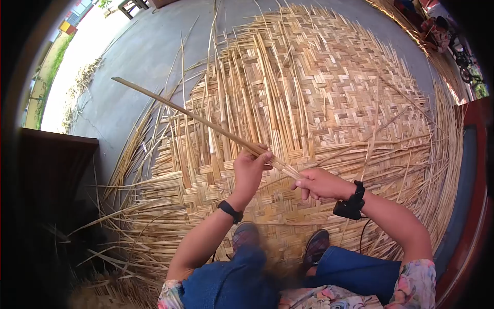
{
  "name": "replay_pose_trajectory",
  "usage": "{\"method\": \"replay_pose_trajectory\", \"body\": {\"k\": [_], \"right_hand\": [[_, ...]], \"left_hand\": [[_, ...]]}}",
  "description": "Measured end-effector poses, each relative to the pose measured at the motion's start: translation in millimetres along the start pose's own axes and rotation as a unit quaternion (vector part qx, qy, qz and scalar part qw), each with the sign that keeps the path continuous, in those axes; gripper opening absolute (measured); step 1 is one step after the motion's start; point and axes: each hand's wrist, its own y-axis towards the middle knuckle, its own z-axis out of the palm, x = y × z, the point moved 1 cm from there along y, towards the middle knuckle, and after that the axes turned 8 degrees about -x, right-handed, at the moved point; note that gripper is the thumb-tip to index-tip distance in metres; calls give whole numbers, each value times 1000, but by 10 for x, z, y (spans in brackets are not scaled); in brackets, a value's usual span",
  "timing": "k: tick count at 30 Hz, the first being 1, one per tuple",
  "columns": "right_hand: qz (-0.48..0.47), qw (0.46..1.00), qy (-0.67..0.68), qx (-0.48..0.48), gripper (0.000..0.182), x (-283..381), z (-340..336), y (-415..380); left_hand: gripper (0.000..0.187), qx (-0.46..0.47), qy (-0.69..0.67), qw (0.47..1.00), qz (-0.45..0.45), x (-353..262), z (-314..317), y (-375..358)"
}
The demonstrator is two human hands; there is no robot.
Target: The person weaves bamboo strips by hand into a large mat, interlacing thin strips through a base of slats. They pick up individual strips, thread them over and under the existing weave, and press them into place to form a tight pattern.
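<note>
My left hand [250, 167] is closed around a long bundle of flat straw-coloured strips, likely split cane or reed [195, 120]. The bundle slants up to the left, its far end in the air over the floor. Near its lower end, my right hand [320, 184] pinches the strip ends, which fan slightly apart between the two hands. Beneath both hands spreads a large woven mat [355, 92] in a zigzag pattern. Several loose strips [267, 87] lie lengthwise on its left part, some over the weave. I cannot make out how many strips are in the bundle.
Unwoven strip ends [139, 232] stick out along the mat's left side and more lie along its right edge. A dark brown piece of furniture [62, 154] stands at the left. Another person [437, 33] sits at the far upper right. My shoes [316, 247] rest on the mat.
</note>
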Motion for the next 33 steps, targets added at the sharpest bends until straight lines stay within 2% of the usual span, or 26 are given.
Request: {"method": "replay_pose_trajectory", "body": {"k": [2, 3, 6, 9, 12, 14, 17, 20, 22, 23, 24, 25, 26, 27, 28, 29, 32, 33], "right_hand": [[0, 1000, -28, 8, 29, 34, -9, 28], [-12, 998, -53, 13, 30, 34, -8, 31], [-39, 995, -86, 6, 30, 85, 29, 41], [-56, 994, -96, 9, 30, 19, 61, 136], [-130, 985, -116, 2, 30, -75, 24, 193], [-103, 989, -109, -1, 30, -28, 24, 91], [-90, 989, -115, -11, 30, -53, 11, -42], [-73, 990, -120, -21, 30, -190, -43, -57], [-102, 985, -139, -26, 31, -277, -56, -13], [-80, 986, -144, -24, 29, -139, -28, -104], [-104, 985, -137, -23, 29, -156, 0, -110], [-118, 983, -132, -45, 29, -281, -21, -156], [-170, 974, -133, -64, 29, -423, -56, -157], [-150, 978, -127, -75, 29, -492, -87, -206], [-104, 988, -92, -74, 26, -400, -127, -371], [-126, 984, -115, -50, 30, -618, -156, -232], [-109, 985, -129, -42, 27, -724, -151, -168], [-110, 984, -130, -42, 26, -699, -131, -195]], "left_hand": [[25, -39, 17, 999, 19, 15, -129, 115], [26, -52, -21, 998, 30, 45, -270, 240], [28, -52, -31, 995, 84, 18, -427, 318], [38, -88, -56, 991, 87, -21, -453, 345], [45, -116, -99, 984, 93, -63, -538, 416], [45, -136, -126, 977, 101, -163, -634, 476], [44, -82, -161, 981, 77, -209, -655, 455], [35, -69, -129, 983, 107, -112, -816, 503], [29, -90, -18, 982, 166, 2, -887, 514], [26, -95, 37, 975, 197, 54, -924, 519], [25, -88, -1, 980, 181, 25, -951, 527], [29, -74, -81, 987, 117, 37, -1042, 585], [29, -63, -78, 994, 31, -129, -1019, 528], [26, -46, -65, 997, -4, -215, -1074, 515], [25, -37, -40, 999, 0, -72, -1252, 660], [20, -76, -18, 997, 6, -203, -1077, 489], [32, -55, 2, 998, 3, -490, -884, 46], [32, -33, 117, 987, 101, -441, -964, 65]]}}
